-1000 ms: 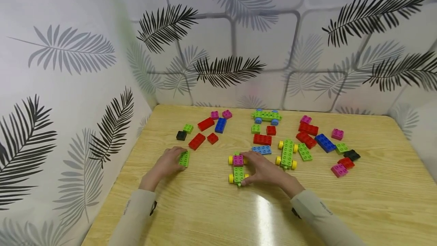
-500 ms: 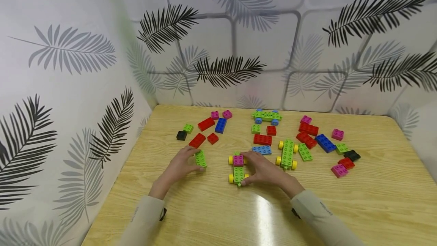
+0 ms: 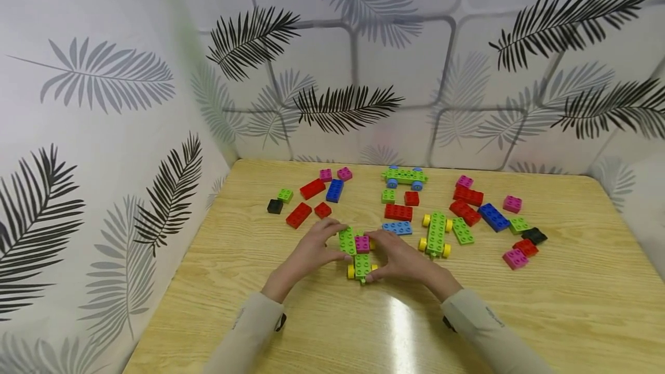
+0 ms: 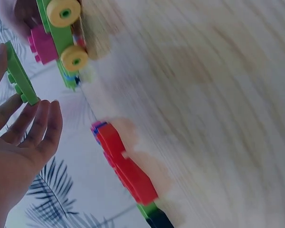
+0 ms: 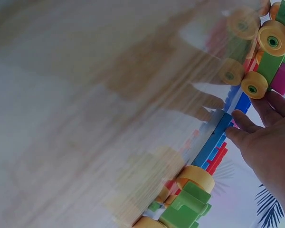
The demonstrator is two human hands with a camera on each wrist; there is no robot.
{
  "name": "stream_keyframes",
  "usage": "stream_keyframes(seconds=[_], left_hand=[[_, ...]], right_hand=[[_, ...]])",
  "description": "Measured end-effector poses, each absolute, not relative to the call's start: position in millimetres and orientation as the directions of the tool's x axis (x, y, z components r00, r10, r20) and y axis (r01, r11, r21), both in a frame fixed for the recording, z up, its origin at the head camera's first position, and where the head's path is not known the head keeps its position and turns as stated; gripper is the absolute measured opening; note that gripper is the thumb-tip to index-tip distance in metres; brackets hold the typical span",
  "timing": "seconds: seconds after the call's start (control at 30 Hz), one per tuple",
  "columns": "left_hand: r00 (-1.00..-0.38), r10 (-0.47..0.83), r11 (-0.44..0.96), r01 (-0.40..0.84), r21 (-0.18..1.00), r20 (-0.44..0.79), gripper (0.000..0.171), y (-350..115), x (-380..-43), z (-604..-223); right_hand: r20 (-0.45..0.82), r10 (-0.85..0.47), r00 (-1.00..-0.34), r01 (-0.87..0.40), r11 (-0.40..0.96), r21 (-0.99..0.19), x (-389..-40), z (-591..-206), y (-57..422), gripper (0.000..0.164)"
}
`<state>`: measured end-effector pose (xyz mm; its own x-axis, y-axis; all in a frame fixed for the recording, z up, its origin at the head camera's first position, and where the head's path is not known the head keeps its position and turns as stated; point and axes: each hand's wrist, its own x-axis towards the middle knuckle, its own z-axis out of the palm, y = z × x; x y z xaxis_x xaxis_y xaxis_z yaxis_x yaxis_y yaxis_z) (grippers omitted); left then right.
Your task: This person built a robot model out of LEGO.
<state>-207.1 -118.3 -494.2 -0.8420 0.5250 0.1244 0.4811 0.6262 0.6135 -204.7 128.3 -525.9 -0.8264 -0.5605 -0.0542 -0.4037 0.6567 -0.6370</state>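
Note:
My left hand [image 3: 310,251] pinches a long green brick [image 3: 346,242] between thumb and fingers. In the left wrist view this brick [image 4: 22,78] is held clear of the table, studs facing the hand's far side. My right hand [image 3: 404,258] steadies a green toy car base [image 3: 362,267] with yellow wheels, thumb at its near end and fingers at its far end. On that base sits a square pink brick [image 3: 362,244]. The green brick overlaps the base's left side in the head view, hiding one wheel. The right wrist view shows the base's yellow wheels [image 5: 271,40] low over the table.
A second yellow-wheeled base [image 3: 436,234] stands right of my right hand. A blue-wheeled base [image 3: 405,177] is at the back. Loose bricks lie around: a light blue one [image 3: 397,228], a red one [image 3: 298,215], a dark blue one [image 3: 493,217]. Patterned walls border the table [image 3: 332,328].
My left hand has carried the long green brick rightward across the table to the wheeled base. The right hand and the base have stayed in place.

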Motion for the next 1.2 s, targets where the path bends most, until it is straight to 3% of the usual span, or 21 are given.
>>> stream_keyframes(seconds=[0.43,1.2], left_hand=[[-0.829,0.559,0.687,0.48,0.546,0.024,0.063,-88.6,-210.7,-496.5],[-0.829,0.557,0.747,0.476,0.465,-0.047,0.064,-81.8,-217.0,-492.0]], right_hand=[[-0.041,-0.553,-0.832,-0.406,0.657,-0.635,-204.3,-527.6,128.8,0.1],[-0.054,-0.55,-0.833,-0.388,0.652,-0.651,-204.9,-528.7,128.9,0.098]])
